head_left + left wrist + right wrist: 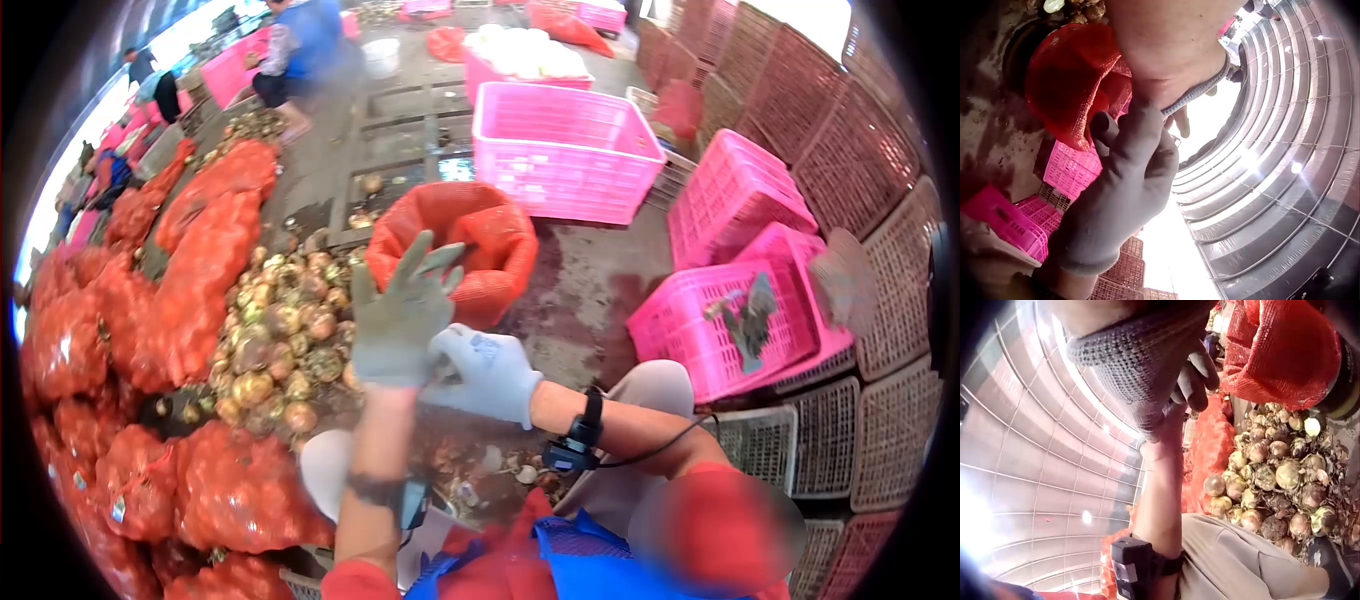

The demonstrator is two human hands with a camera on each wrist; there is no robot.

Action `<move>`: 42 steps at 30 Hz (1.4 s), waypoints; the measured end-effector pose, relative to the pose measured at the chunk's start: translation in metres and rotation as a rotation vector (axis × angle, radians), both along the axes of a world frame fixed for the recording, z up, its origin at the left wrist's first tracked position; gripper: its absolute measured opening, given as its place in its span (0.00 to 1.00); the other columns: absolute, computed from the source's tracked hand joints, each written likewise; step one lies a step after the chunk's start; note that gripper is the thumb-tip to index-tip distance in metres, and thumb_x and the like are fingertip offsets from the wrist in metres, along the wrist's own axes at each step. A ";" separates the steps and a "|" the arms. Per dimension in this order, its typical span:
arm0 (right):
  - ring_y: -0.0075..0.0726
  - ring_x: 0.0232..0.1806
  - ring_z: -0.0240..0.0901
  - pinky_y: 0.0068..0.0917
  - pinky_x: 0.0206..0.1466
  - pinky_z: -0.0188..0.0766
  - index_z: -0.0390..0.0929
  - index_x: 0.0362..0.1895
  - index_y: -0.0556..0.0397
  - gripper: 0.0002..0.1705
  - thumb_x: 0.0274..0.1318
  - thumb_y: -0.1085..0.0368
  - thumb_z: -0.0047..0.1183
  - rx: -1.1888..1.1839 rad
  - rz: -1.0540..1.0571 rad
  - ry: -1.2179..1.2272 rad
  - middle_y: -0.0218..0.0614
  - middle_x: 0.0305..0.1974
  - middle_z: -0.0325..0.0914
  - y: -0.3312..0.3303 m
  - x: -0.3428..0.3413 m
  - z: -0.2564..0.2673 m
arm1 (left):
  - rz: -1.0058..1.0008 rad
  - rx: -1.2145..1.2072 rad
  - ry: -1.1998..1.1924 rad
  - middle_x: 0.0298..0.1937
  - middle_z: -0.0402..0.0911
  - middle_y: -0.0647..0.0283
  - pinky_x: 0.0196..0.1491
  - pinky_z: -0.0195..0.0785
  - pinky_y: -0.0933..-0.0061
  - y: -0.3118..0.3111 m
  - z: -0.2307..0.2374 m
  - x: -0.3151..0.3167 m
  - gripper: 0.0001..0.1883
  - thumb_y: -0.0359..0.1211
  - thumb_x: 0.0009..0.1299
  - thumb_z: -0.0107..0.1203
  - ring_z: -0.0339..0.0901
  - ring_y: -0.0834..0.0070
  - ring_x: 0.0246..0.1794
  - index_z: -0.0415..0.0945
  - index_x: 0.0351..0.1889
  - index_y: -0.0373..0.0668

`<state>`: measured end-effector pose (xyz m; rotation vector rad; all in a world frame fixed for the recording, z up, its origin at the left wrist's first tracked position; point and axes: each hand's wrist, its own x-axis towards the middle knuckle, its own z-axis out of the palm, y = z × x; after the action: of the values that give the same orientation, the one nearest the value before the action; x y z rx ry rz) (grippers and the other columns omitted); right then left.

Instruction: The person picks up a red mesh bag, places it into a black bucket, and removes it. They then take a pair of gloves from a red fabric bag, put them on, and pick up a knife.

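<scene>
Both hands wear grey-white gloves. My left hand [402, 325] is raised with its fingers spread, in front of an open red mesh bag [505, 255]. My right hand [485, 372] [1129, 181] pinches the cuff of the left glove at the wrist. In the left wrist view the cuff edge [1200, 94] stands out from the bare skin, and the red bag [1072, 81] lies beyond. The right wrist view has the right glove's knitted cuff [1129, 362] up close, with the left forearm [1160, 487] below it.
Loose onions [280, 335] lie left of the bag, beside filled red mesh sacks [205, 290]. Pink crates [565, 160] stand behind and to the right, with stacked brown crates [850, 130] along the right side. People work at the back left.
</scene>
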<state>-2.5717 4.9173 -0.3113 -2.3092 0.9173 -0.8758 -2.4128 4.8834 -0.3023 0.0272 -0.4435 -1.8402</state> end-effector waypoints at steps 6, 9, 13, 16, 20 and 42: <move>0.45 0.33 0.80 0.38 0.34 0.76 0.75 0.39 0.44 0.18 0.52 0.49 0.64 -0.247 -0.021 0.246 0.34 0.33 0.77 -0.016 0.005 -0.007 | 0.135 0.079 0.229 0.80 0.56 0.53 0.82 0.31 0.56 -0.015 0.004 -0.010 0.36 0.55 0.80 0.38 0.50 0.57 0.79 0.58 0.76 0.39; 0.45 0.31 0.79 0.39 0.32 0.75 0.74 0.37 0.45 0.15 0.53 0.52 0.63 -0.358 0.036 0.300 0.33 0.31 0.76 -0.019 0.005 -0.015 | 0.133 0.136 0.266 0.80 0.57 0.55 0.82 0.36 0.57 -0.007 0.001 -0.006 0.33 0.51 0.79 0.42 0.53 0.62 0.79 0.59 0.76 0.39; 0.48 0.28 0.77 0.40 0.31 0.73 0.73 0.31 0.46 0.08 0.53 0.60 0.59 -0.245 0.091 0.224 0.36 0.28 0.74 -0.008 0.010 -0.007 | 0.044 0.156 0.258 0.79 0.58 0.51 0.81 0.42 0.57 -0.002 0.000 0.006 0.31 0.44 0.79 0.46 0.54 0.62 0.78 0.59 0.76 0.40; 0.49 0.28 0.75 0.41 0.31 0.71 0.72 0.30 0.48 0.06 0.52 0.64 0.56 -0.028 0.283 0.052 0.39 0.27 0.72 0.008 0.014 -0.009 | 0.164 0.183 0.312 0.77 0.57 0.46 0.80 0.43 0.56 -0.007 -0.010 0.005 0.31 0.43 0.79 0.44 0.53 0.58 0.78 0.57 0.76 0.36; 0.55 0.32 0.77 0.44 0.34 0.74 0.73 0.31 0.50 0.05 0.53 0.65 0.55 0.132 0.357 0.013 0.43 0.29 0.74 0.015 0.026 -0.006 | 0.400 -0.002 0.165 0.76 0.57 0.40 0.79 0.45 0.50 -0.007 -0.017 0.004 0.30 0.43 0.81 0.39 0.54 0.46 0.77 0.55 0.73 0.31; 0.37 0.33 0.83 0.34 0.38 0.78 0.81 0.39 0.47 0.19 0.45 0.54 0.72 0.135 -0.039 0.168 0.35 0.31 0.84 -0.036 0.004 -0.011 | 0.773 -0.601 -2.255 0.36 0.84 0.59 0.49 0.72 0.61 0.021 -0.037 0.010 0.08 0.34 0.61 0.57 0.83 0.63 0.42 0.83 0.37 0.45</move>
<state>-2.5679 4.8815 -0.3219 -2.2794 1.0619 -0.6219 -2.4032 4.9046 -0.3391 1.6383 -2.0160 -0.1000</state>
